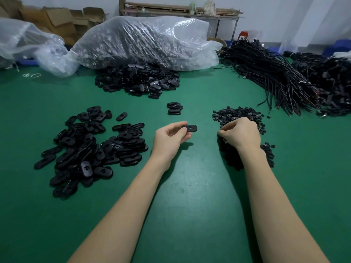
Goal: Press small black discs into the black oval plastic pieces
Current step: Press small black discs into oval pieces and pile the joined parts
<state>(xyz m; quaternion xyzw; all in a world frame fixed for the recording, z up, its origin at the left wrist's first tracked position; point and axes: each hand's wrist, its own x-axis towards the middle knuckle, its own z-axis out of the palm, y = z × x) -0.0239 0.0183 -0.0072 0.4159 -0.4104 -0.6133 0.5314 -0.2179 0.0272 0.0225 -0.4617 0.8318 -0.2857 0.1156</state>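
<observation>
left hand (171, 136) above the green table mat (190, 186), thumb and fingers pinching one end of a black oval plastic piece (190, 128), held level, free end pointing right, small hole facing up. right hand (240, 133) knuckles-up on the near edge of the heap of small black discs (237, 114), fingers curled down into the heap; cannot tell whether a disc sits between the fingertips. more of the same discs scattered just right of the right wrist.

left of the left hand, a loose pile of black oval plastic pieces (91, 149), many showing a central hole. beyond the hands, a short neat stack of black ovals (174, 108), apart from both piles. further back, a larger mound of black ovals (140, 80) spilling from under a clear crinkled plastic bag (144, 40). at far right, bundles of black cables (275, 76) lying across the mat. brown cardboard boxes (57, 19) against the back wall.
</observation>
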